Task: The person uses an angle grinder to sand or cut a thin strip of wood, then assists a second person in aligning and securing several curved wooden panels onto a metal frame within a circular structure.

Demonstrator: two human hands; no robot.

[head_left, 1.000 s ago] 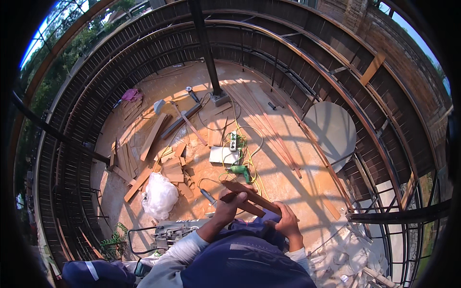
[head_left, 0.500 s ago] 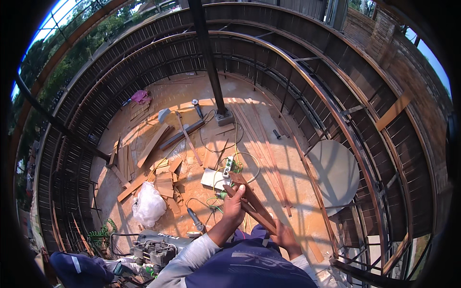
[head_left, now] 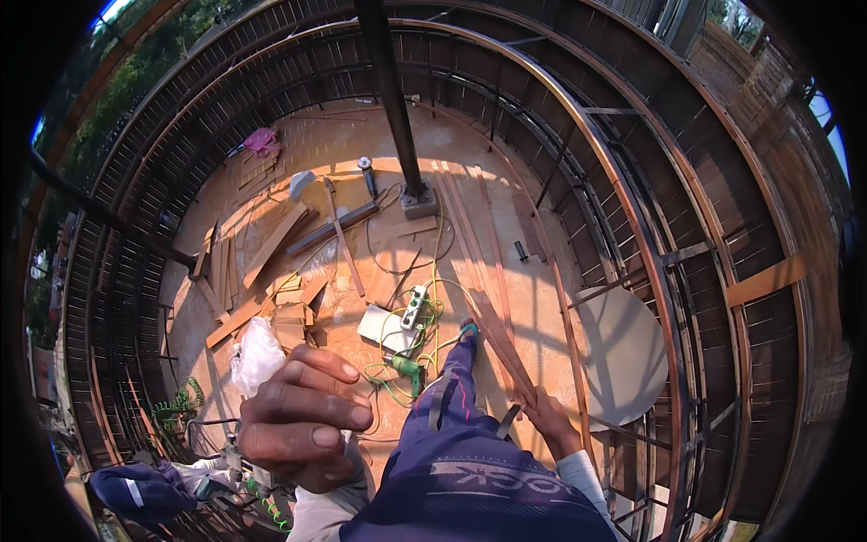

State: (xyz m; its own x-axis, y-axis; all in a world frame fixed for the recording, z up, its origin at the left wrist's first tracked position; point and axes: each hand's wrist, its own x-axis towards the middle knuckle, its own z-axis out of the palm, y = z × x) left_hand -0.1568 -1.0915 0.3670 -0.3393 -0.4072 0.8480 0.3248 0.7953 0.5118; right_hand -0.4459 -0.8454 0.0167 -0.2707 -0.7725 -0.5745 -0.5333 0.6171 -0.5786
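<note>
My left hand point(head_left: 307, 414) is raised large and close to the camera, its fingers loosely bent and slightly apart, with nothing visible in them. My right hand point(head_left: 553, 425), low on the right, grips the lower end of long brown wooden boards point(head_left: 497, 341), which slant up and away beside my leg point(head_left: 438, 384). A green drill point(head_left: 406, 372), a power strip point(head_left: 413, 308) and tangled yellow cords lie just left of my sandaled foot. A pale sheet point(head_left: 379, 325) sits under part of the cords.
A black post point(head_left: 388, 117) stands mid-floor. Wood offcuts point(head_left: 284, 235) and a white plastic bag point(head_left: 256, 352) lie left. Long strips lie right, near a round pale panel point(head_left: 623, 357). Curved metal railings point(head_left: 650, 271) surround the floor. A compressor stands lower left, behind my left hand.
My left hand has let go of the boards and risen toward the camera. The boards now slant rightward in my right hand alone. My leg and foot have come forward into view.
</note>
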